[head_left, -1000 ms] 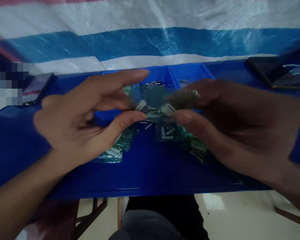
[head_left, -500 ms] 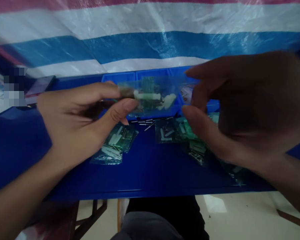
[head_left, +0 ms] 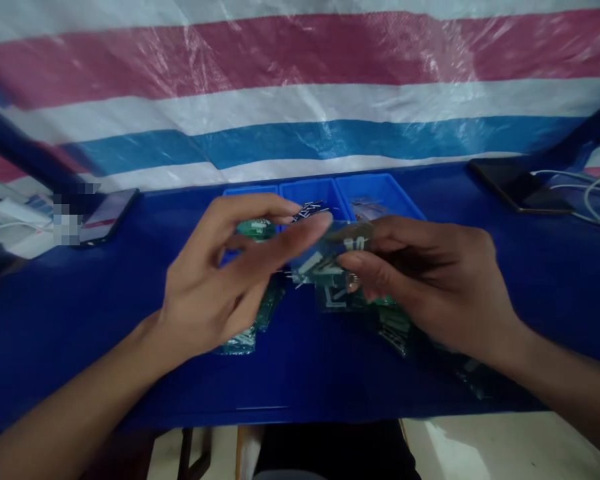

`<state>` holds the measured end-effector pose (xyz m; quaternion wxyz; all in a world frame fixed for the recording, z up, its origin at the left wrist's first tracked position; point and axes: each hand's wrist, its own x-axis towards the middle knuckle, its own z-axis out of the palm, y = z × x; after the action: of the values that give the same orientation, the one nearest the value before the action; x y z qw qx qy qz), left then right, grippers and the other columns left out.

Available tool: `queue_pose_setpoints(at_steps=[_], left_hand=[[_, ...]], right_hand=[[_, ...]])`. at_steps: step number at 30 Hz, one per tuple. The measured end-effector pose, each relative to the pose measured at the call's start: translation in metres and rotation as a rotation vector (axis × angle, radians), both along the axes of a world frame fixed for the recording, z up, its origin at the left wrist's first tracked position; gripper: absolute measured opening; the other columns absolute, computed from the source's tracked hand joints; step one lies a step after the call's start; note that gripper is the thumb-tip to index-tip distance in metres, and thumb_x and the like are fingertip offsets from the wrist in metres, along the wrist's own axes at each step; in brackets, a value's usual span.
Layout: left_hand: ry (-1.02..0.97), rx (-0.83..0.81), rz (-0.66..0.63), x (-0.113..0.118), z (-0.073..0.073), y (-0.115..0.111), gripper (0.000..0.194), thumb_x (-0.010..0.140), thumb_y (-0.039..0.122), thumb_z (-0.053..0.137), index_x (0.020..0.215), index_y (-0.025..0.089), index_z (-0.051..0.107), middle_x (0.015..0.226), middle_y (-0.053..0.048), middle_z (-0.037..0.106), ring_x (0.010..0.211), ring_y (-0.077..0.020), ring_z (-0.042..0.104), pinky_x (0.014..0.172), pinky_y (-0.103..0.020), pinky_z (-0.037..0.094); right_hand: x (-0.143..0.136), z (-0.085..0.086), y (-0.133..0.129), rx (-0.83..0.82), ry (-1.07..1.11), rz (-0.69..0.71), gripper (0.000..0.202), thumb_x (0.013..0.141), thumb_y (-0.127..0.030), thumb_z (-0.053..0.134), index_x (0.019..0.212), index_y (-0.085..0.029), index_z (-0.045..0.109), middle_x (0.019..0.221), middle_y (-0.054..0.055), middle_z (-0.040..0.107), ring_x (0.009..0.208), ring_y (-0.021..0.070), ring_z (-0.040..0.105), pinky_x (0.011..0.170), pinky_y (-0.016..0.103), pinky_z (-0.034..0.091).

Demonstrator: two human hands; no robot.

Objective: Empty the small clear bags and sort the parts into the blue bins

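Observation:
A small clear plastic bag (head_left: 316, 261) with white plugs and metal pieces in it hangs above the table's middle. My right hand (head_left: 430, 280) pinches its right side between thumb and fingers. At the bag's left edge is my left hand (head_left: 220, 273), its thumb and fingers apart, holding nothing. Behind the hands stand blue bins: the middle one (head_left: 337, 200) has dark metal rivets (head_left: 311, 209), the right one (head_left: 397, 193) some clear packets, and the left one a green packet (head_left: 256, 228).
Filled bags lie at the left (head_left: 240, 341) and right (head_left: 394, 330) on the blue table (head_left: 300, 380). A phone (head_left: 111, 217) lies at the left. A dark device (head_left: 510, 187) with white cables lies back right. A striped sheet (head_left: 300, 60) hangs behind.
The bag has passed from my left hand to my right. My left hand has let go and opened; my right hand has closed on the bag. The view has tilted up.

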<state>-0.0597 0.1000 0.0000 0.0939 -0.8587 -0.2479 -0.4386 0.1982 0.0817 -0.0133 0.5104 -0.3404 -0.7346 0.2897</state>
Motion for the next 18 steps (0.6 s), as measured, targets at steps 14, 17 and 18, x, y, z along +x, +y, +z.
queue_pose_setpoints(at_steps=[14, 17, 18], left_hand=[[0.285, 0.13, 0.312, -0.041, 0.002, 0.046, 0.023, 0.112, 0.036, 0.064, 0.119, 0.028, 0.084, 0.119, -0.004, 0.087, 0.111, -0.0348, 0.077, 0.08, -0.055, 0.066], [0.375, 0.033, 0.268, -0.041, -0.001, 0.049, 0.041, 0.116, 0.043, 0.05, 0.127, 0.025, 0.084, 0.135, -0.007, 0.085, 0.126, -0.0364, 0.078, 0.096, -0.058, 0.069], [0.405, -0.025, 0.243, -0.04, -0.002, 0.048, 0.046, 0.117, 0.044, 0.045, 0.133, 0.024, 0.083, 0.142, -0.008, 0.083, 0.133, -0.0362, 0.077, 0.105, -0.059, 0.068]], right_hand=[[-0.008, -0.016, -0.003, 0.434, -0.499, 0.288, 0.028, 0.118, -0.026, 0.064, 0.137, -0.015, 0.08, 0.147, 0.019, 0.08, 0.136, 0.0303, 0.079, 0.114, 0.051, 0.068], [-0.014, -0.025, -0.006, 0.415, -0.73, 0.42, 0.051, 0.117, -0.054, 0.065, 0.155, -0.022, 0.073, 0.182, 0.022, 0.047, 0.174, 0.039, 0.041, 0.134, 0.066, 0.047], [-0.016, -0.027, -0.007, 0.395, -0.769, 0.44, 0.058, 0.116, -0.059, 0.063, 0.161, -0.023, 0.069, 0.184, 0.023, 0.042, 0.177, 0.0393, 0.033, 0.137, 0.068, 0.044]])
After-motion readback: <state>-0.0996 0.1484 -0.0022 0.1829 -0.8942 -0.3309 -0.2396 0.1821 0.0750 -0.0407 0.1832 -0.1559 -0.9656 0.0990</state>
